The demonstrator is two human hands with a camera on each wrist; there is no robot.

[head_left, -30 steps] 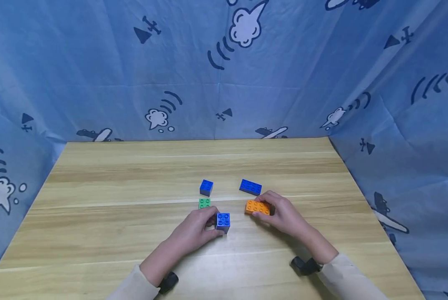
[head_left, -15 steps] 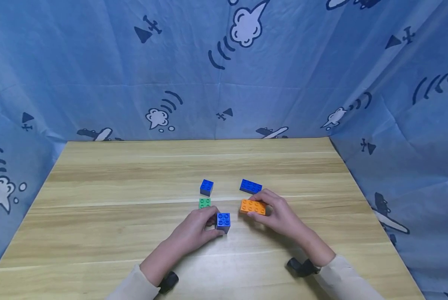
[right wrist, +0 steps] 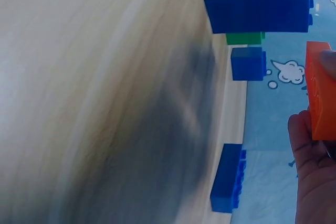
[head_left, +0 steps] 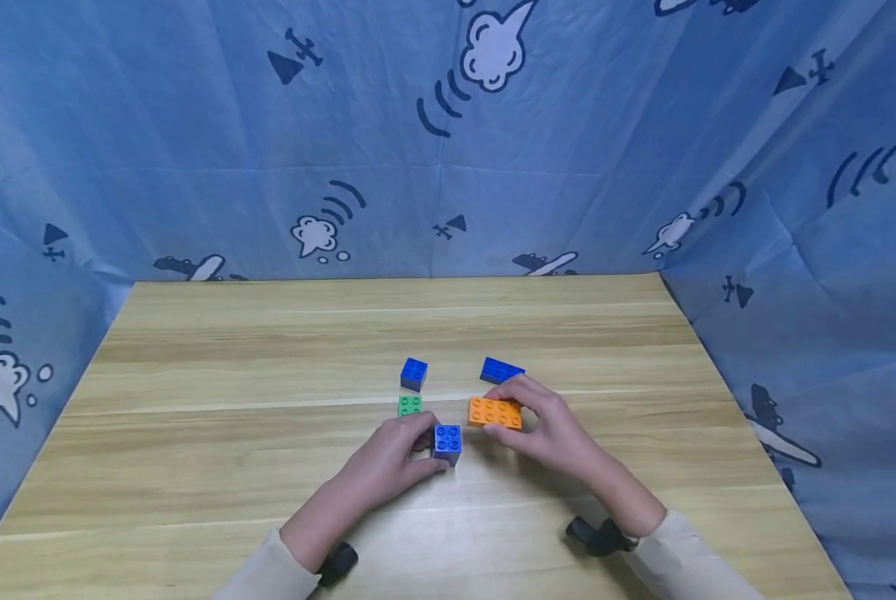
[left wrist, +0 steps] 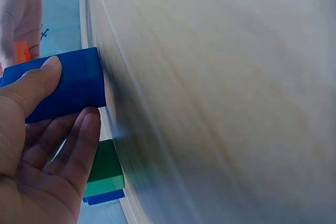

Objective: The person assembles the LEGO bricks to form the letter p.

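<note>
Assembly seems to be the step in hand: you look to be bringing the orange brick (head_left: 495, 412) over to join the tall blue block (head_left: 448, 444). Your left hand (head_left: 395, 462) is partly closed, thumb on the near side and fingers on the far side of that block, which appears to stand studs-up on the table (head_left: 230, 375); whether it is one piece or several stacked, I can't tell. Your right hand (head_left: 560, 429) pinches the orange brick by its right-hand part, thumb near and fingers far, no wider than the brick itself. The orange brick sits just left of that hand, studs up and clear of the table, at about the height of the block's top, near the block but not touching it. Just beyond your left hand's fingers lies the green brick (head_left: 410, 406), with the small blue brick (head_left: 413, 374) farther out; beyond your right hand, and partly hidden by it, is the long blue brick (head_left: 500, 369). Next, I'd judge, you need to carry the orange brick left, over the block, line up its underside with the studs, and press straight down while your left hand steadies the base; an off-centre push could tip it.
</note>
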